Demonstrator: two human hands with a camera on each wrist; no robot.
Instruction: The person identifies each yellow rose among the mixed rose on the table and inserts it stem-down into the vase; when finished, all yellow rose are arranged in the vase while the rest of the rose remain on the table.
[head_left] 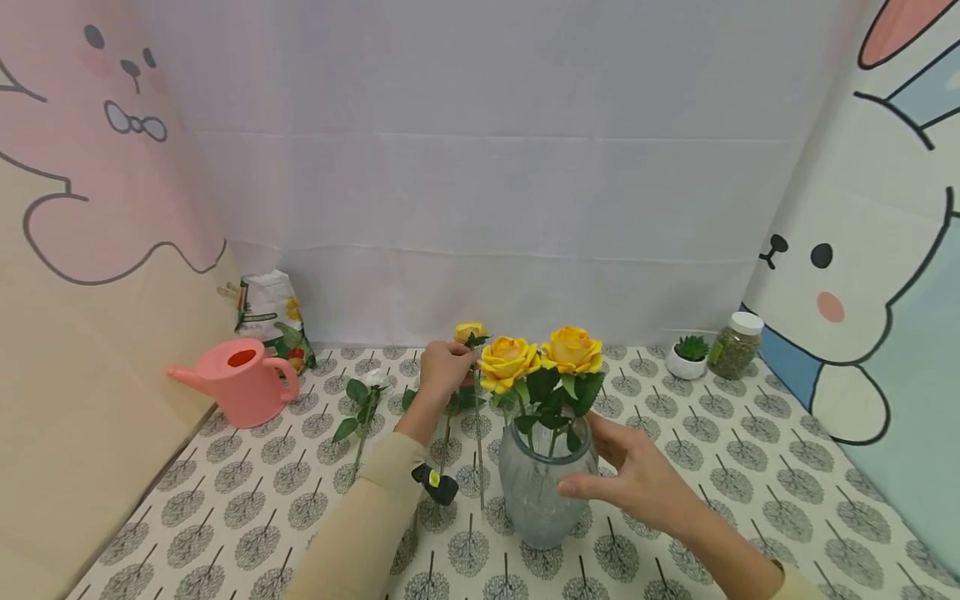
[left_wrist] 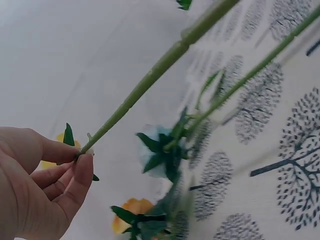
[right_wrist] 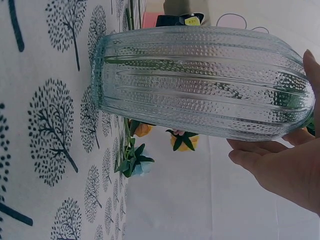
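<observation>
I am viewing the left grip (head_left: 444,368) pinching a yellow rose (head_left: 469,332) just under its bloom, the stem hanging nearly upright just left of a glass vase (head_left: 542,512); whether the lower tip is touching the desk (head_left: 783,517) I cannot tell. The right grip (head_left: 637,479) is clasping the glass vase near its mouth, and two yellow roses (head_left: 508,363) are standing inside. At far left, a pink watering can (head_left: 247,392) is standing before a printed bag (head_left: 266,302); at far right, a potted succulent (head_left: 688,357) is sitting just beside a white-lidded jar (head_left: 735,347). A white flower (head_left: 375,380) is lying left of the left grip. I am finding the foreground partly blocked: the left sleeve (head_left: 360,525) and a black wrist device (head_left: 435,485) are covering the lower stems of the lying flowers.

The left wrist view is exposing what the head view is mostly hiding, an orange bloom (left_wrist: 134,215), and is showing thumb and fingertips meeting on the stem. The right wrist view (turned on its side, base to the left) is revealing green stems through the dimpled glass and fingers reaching behind the vase.
</observation>
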